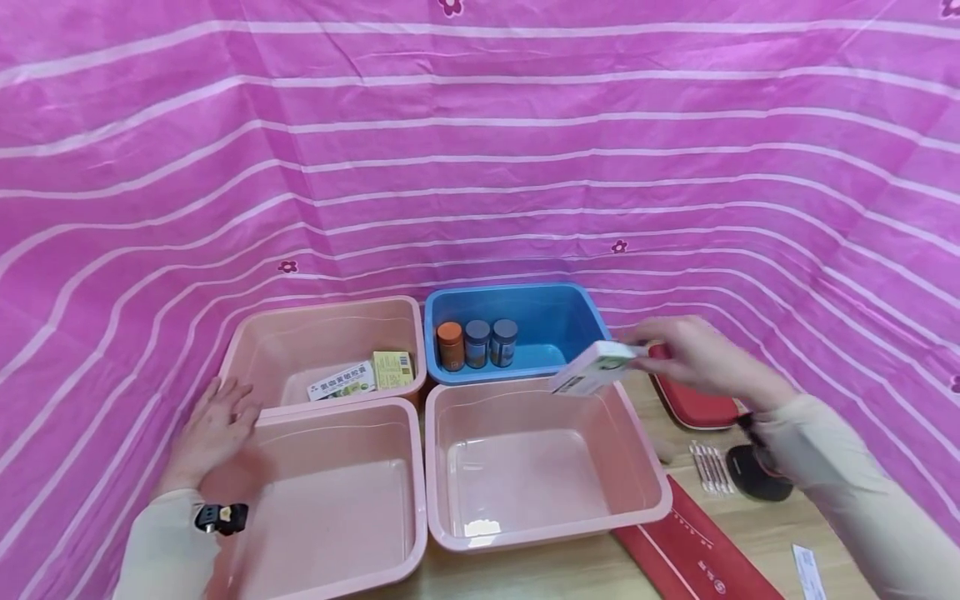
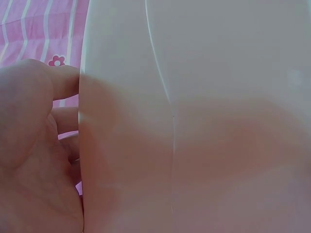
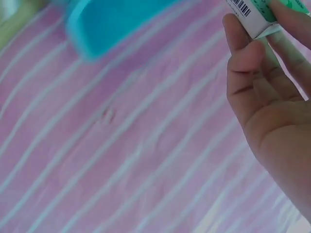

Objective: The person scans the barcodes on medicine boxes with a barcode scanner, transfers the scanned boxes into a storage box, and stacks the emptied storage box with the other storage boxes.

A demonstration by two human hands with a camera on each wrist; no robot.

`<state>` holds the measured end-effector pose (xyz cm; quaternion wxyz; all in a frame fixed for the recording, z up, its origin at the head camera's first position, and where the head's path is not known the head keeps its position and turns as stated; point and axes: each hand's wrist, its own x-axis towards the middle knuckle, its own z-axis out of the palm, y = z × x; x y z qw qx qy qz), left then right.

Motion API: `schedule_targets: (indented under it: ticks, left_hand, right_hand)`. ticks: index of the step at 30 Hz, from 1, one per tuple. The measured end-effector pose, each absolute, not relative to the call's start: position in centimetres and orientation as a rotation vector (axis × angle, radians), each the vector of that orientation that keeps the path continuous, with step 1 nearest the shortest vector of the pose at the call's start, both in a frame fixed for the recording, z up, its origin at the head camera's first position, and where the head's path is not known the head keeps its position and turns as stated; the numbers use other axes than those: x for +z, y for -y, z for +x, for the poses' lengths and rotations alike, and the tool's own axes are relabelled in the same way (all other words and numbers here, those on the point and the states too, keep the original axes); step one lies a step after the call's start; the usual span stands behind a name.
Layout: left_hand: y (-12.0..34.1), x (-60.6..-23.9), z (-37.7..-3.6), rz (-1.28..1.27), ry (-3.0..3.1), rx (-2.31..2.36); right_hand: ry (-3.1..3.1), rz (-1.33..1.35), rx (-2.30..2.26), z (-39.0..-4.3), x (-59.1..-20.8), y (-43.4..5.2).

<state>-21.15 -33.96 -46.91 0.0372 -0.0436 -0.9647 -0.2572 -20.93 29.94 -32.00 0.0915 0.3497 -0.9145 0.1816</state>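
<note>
From the head view, my right hand [image 1: 693, 354] pinches a white box [image 1: 596, 367] above the far rim of the near right pink bin [image 1: 645, 467]. My left hand [image 1: 213, 429] rests flat, fingers spread, on the near left pink bin [image 1: 416, 492].

My left wrist view shows fingers [image 2: 63, 80] against that bin's wall.

My right wrist view shows fingers [image 3: 238, 43] clamped on the box [image 3: 255, 14].

Print on the white box [image 1: 596, 367] is too small to read in the head view, and in the right wrist view the box [image 3: 255, 14] is cut off by the top edge. The blue bin [image 3: 112, 22] there is blurred and cropped. Labels on the three jars [image 1: 477, 343] cannot be made out.
</note>
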Motion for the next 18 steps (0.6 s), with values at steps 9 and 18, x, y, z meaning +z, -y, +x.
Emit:
schedule_targets:
  ticks: [9,18]
  left_hand:
    - [34.1,-46.9,-21.2,-0.139,2.957,-0.778]
    - [34.0,-47.0,-21.3,-0.143,2.964,-0.772]
  right_hand:
    - [2.785,0.603,0.380,-17.7,-34.1,-42.1]
    - [2.963,0.447,0.377,-16.4,-42.2,-48.1]
